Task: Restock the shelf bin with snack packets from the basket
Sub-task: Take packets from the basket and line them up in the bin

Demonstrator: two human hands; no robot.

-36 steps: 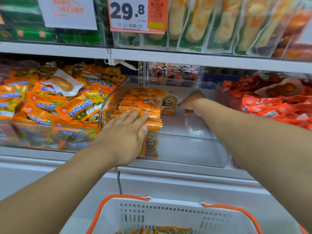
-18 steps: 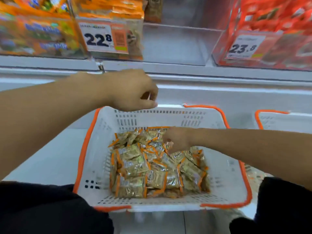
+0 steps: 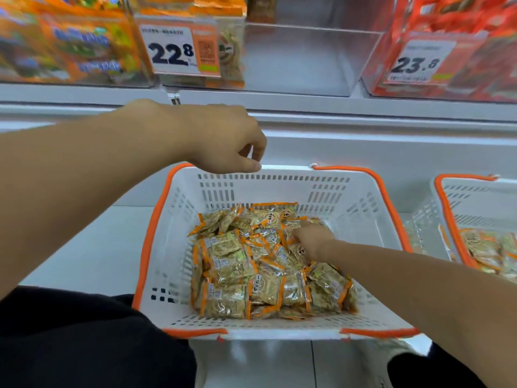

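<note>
Both my hands have come down from the shelf bin (image 3: 296, 60): my right hand (image 3: 313, 239) digs, fingers curled, into the snack packets (image 3: 251, 264) in the basket (image 3: 361, 208), grip hidden, while my left hand (image 3: 223, 141) hangs loosely closed, empty, above its far rim.

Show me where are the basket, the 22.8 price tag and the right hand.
basket (image 3: 279, 179): head view, far white wall.
22.8 price tag (image 3: 170, 53): head view, printed digits.
right hand (image 3: 314, 239): head view, back of hand.
</note>
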